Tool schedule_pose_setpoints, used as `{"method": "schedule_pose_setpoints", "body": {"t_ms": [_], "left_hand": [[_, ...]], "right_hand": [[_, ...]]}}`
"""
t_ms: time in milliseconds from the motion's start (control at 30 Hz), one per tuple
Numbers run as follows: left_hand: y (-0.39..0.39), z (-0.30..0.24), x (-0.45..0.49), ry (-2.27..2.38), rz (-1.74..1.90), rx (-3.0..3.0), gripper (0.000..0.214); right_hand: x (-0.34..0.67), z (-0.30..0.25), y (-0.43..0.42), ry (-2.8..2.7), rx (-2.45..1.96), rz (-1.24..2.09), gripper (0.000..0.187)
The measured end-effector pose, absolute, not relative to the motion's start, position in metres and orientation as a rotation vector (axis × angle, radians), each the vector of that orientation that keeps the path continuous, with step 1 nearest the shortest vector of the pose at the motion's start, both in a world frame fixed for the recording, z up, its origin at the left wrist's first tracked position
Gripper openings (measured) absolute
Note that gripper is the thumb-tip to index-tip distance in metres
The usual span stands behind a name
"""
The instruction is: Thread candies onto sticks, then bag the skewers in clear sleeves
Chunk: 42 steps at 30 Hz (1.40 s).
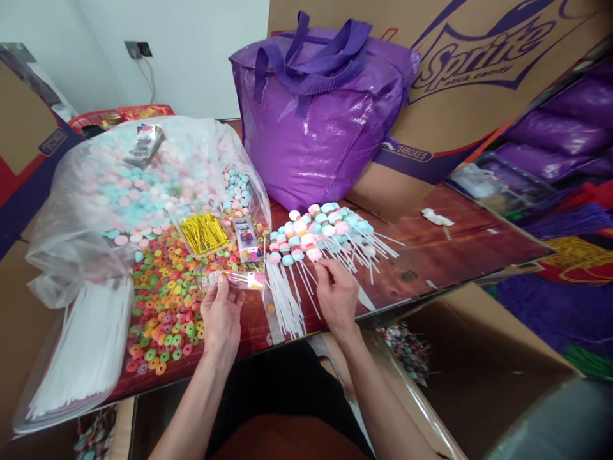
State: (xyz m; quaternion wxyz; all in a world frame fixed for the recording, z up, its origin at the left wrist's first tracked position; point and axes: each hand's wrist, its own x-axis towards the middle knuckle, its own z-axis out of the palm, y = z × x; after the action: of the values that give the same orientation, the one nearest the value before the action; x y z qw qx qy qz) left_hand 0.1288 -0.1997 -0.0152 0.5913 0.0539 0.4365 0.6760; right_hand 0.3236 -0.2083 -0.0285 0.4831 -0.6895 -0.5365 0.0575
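Observation:
My left hand point(221, 322) is closed on a small clear printed candy bag point(251, 280), thumb on top, held above loose ring candies point(165, 313). The fingertips of my right hand point(338, 295) pinch together just below a pink candy head point(314, 254), at the stick of a lollipop; the stick is mostly hidden by the fingers. Behind that hand lies a heap of pink, white and blue candy lollipops point(330, 223), their white sticks pointing toward me. Gold twist ties point(204, 232) fill a clear tray, and a stack of printed bags point(248, 239) lies beside it.
A large clear plastic bag point(57, 211) of pastel candies covers the back left. White sticks point(81, 348) lie in a bag at the left edge. Behind stands a purple bag point(320, 128) against a cardboard box point(479, 57). An open box point(479, 358) sits below the table's right edge.

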Motion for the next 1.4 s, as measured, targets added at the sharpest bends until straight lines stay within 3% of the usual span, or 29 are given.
{"method": "schedule_pose_setpoints", "body": {"t_ms": [167, 267, 500, 833, 1200, 1400], "left_hand": [[-0.193, -0.016, 0.12, 1.025, 1.551, 0.061, 0.023], [-0.191, -0.016, 0.117, 1.014, 1.546, 0.049, 0.017], [-0.194, -0.015, 0.12, 1.039, 1.523, 0.053, 0.015], [-0.198, -0.02, 0.121, 1.056, 1.546, 0.18, 0.035], [-0.198, -0.024, 0.117, 1.1, 1.523, 0.385, 0.05], [-0.196, -0.028, 0.115, 1.183, 1.538, 0.397, 0.052]], "right_hand": [[0.311, -0.019, -0.255, -1.244, -1.402, 0.508, 0.011], [0.306, -0.014, -0.275, -1.335, -1.311, 0.557, 0.011], [0.309, -0.011, -0.286, -1.548, -1.263, 0.403, 0.017], [0.314, -0.008, -0.292, -1.852, -1.334, 0.012, 0.02], [0.3, -0.015, -0.29, -1.497, -1.47, 0.719, 0.016], [0.298, -0.015, -0.293, -1.357, -1.608, 0.905, 0.024]]}}
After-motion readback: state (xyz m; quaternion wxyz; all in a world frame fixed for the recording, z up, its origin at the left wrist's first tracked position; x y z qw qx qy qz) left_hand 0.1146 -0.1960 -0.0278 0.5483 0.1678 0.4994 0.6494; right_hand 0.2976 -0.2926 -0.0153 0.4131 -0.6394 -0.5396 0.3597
